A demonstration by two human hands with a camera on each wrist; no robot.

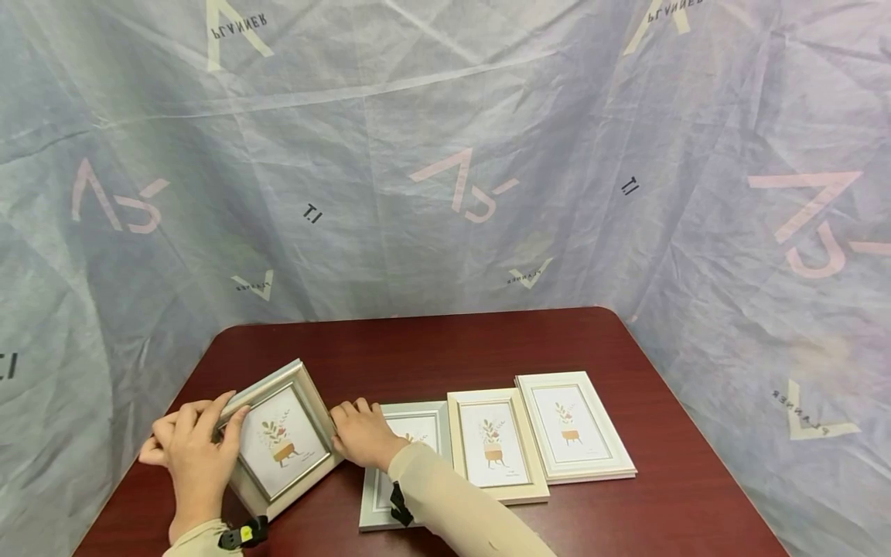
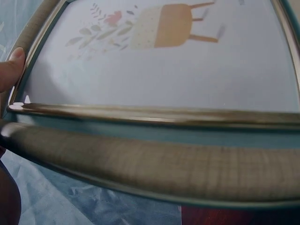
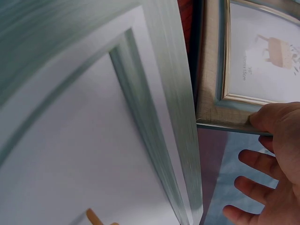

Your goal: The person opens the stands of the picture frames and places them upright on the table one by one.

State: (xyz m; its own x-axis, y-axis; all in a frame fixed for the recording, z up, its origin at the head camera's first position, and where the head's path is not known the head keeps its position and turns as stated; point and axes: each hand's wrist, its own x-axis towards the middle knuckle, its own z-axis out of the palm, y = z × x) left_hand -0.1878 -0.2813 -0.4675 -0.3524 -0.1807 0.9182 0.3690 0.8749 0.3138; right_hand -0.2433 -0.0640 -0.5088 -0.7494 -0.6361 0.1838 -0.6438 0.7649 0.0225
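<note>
A champagne-gold picture frame [image 1: 278, 442] with a plant print is tilted up off the table at the left. My left hand [image 1: 198, 449] grips its upper left edge, thumb on the front; the left wrist view shows the thumb [image 2: 14, 70] at the border of the frame [image 2: 154, 159]. On its right edge, my right hand [image 1: 367, 435] pinches the border; in the right wrist view the thumb of the hand [image 3: 281, 159] presses the corner of the frame [image 3: 208, 105] and the other fingers are spread. A grey-green frame [image 1: 371, 495] lies partly under my right forearm.
A cream frame [image 1: 533, 464] lies right of the grey-green one, overlapping or touching it. Farther right is a white frame [image 1: 605, 418], apparently stacked on another. All rest on the dark red table [image 1: 418, 348], with grey printed cloth [image 1: 390, 193] hanging behind and at both sides.
</note>
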